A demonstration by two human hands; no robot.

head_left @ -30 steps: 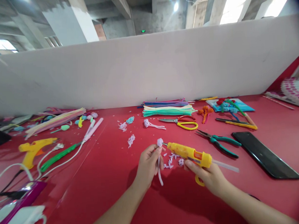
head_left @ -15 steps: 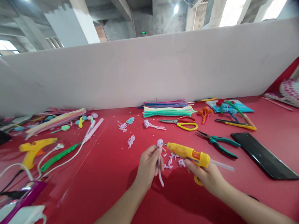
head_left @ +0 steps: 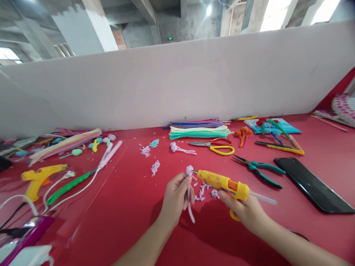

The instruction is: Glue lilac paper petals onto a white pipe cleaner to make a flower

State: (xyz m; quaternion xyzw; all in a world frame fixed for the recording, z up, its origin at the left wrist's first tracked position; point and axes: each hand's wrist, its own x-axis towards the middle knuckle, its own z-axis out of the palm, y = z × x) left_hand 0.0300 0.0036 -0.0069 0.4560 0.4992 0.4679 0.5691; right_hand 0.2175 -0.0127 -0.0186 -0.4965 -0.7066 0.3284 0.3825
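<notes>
My left hand (head_left: 179,193) pinches a lilac pipe-cleaner flower (head_left: 189,170) by its stem, the head up and the stem end hanging below the fingers. My right hand (head_left: 245,208) is wrapped round a yellow glue gun (head_left: 222,181), a clear glue stick (head_left: 264,198) poking from its back. The gun's metal nozzle points left, at the flower head, touching or nearly so. Small lilac cut pieces (head_left: 200,192) lie on the red table just behind and between my hands. A second lilac flower (head_left: 174,147) with long stems lies farther back.
Scissors (head_left: 222,150), pliers (head_left: 260,170) and a black phone (head_left: 315,184) lie to the right. Pipe-cleaner bundles (head_left: 199,132) rest against the white partition (head_left: 178,82). On the left are another yellow glue gun (head_left: 38,178), a green-handled tool (head_left: 69,188) and a purple power strip (head_left: 37,229) with cords.
Almost nothing differs. Both hands, the flower and the glue gun keep their places, apart from a very slight shift of the view.
</notes>
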